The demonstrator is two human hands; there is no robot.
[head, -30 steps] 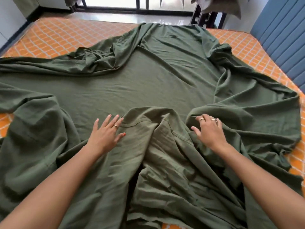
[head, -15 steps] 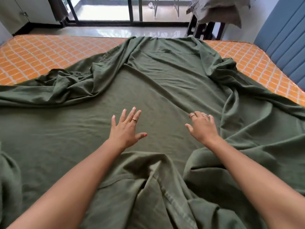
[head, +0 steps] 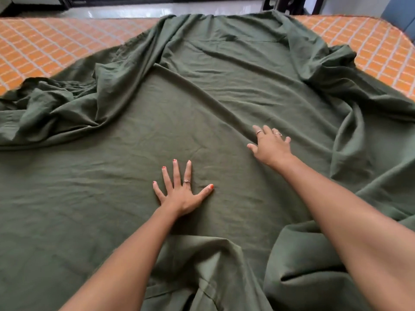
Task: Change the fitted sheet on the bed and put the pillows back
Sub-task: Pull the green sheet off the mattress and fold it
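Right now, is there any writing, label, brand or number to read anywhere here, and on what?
None: no readable text in this view.
The green sheet shows no tag or print.
The orange mattress has only a checked pattern, no words.
The rings on the left hand and the right hand are too small to show any marking.

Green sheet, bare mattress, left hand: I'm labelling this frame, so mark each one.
green sheet [head: 224,90]: head view, flat middle stretch.
mattress [head: 45,46]: head view, bare orange checked top, far left.
left hand [head: 179,194]: head view, back of the hand, fingers spread flat on the sheet.
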